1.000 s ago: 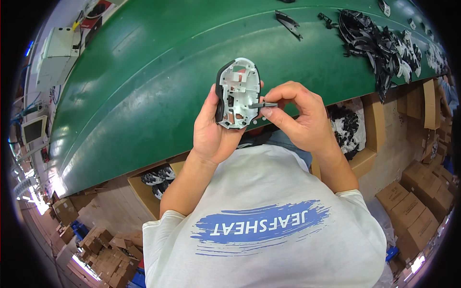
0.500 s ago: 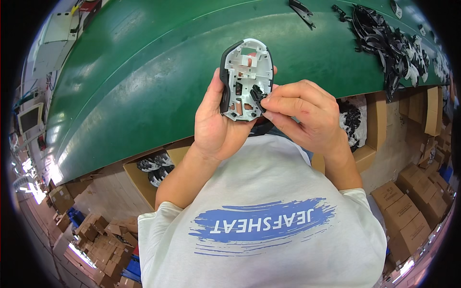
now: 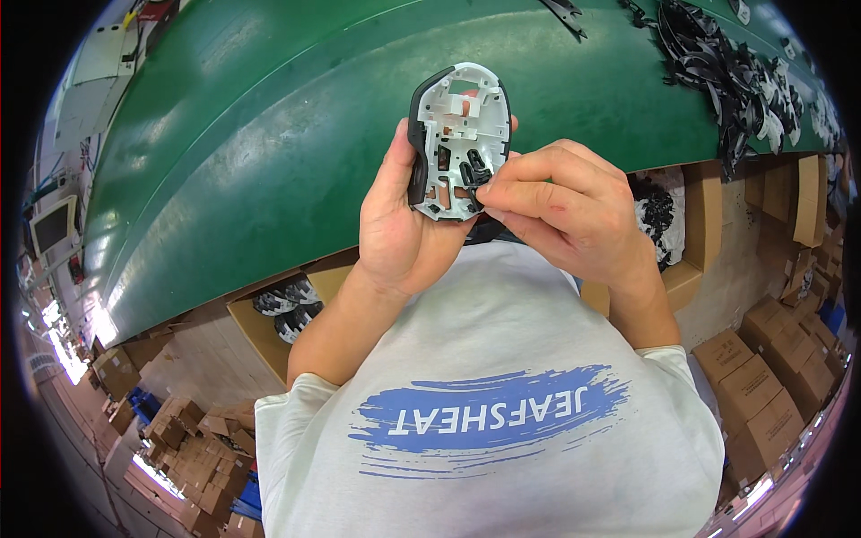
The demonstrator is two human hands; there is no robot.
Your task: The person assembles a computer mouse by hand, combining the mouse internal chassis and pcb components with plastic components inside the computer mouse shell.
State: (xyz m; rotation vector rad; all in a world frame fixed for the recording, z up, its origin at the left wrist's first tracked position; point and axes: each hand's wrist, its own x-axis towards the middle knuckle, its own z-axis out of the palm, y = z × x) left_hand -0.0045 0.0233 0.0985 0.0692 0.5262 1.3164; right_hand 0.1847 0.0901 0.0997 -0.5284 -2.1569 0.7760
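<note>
My left hand [image 3: 399, 229] cradles a white plastic mouse shell [image 3: 491, 117] with a black side, its hollow inner face turned up. Ribs, posts and cut-outs show inside it. A small black plastic part [image 3: 473, 169] lies against the lower right of the hollow, within the shell's wall. The thumb and fingers of my right hand [image 3: 565, 202] pinch the near end of that part. My fingertips hide where it meets the shell.
Green worktop [image 3: 269, 152] stretches beyond my hands. A heap of black and white plastic pieces [image 3: 717, 81] lies at the far right, and a separate black piece [image 3: 565, 16] at the top. Open cartons with small parts [image 3: 659, 220] and shells [image 3: 291, 309] stand below the table edge.
The black part has shifted slightly left and sits further inside the shell, its angle changed. Shell and left hand have moved slightly away from me. My right fingertips have followed leftward.
</note>
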